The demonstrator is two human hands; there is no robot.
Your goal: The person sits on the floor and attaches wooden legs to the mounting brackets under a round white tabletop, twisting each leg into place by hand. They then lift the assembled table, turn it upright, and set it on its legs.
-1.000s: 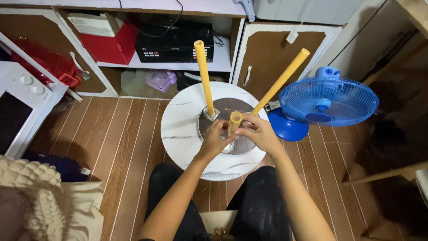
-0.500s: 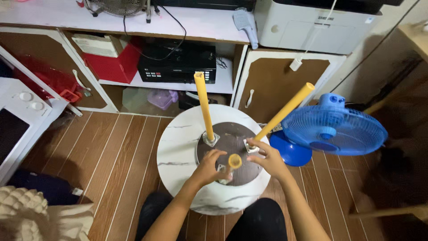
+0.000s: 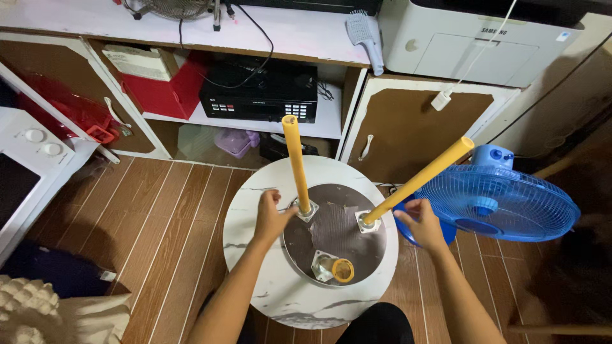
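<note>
Round marble-patterned tabletop (image 3: 255, 191) lying upside down on the wooden floor (image 3: 159, 210), centre of the frame, dark round plate (image 3: 335, 229) on its underside. Three yellow legs on that plate: middle leg (image 3: 296, 162) upright toward the top centre, right leg (image 3: 417, 180) slanting up to the right, near leg (image 3: 342, 270) short in this view, end-on at the lower centre. Left hand (image 3: 272, 216) just left of the middle leg's metal bracket (image 3: 305, 209), fingers loosely curled, released, gripping nothing. Right hand (image 3: 421, 220) just right of the slanted leg's base (image 3: 366, 221), open, apart from it, holding nothing. Near leg between the two forearms, below both hands. Blue fan (image 3: 497, 200) at the right edge, right behind the right hand. Black device (image 3: 258, 95) on the shelf, upper centre.
</note>
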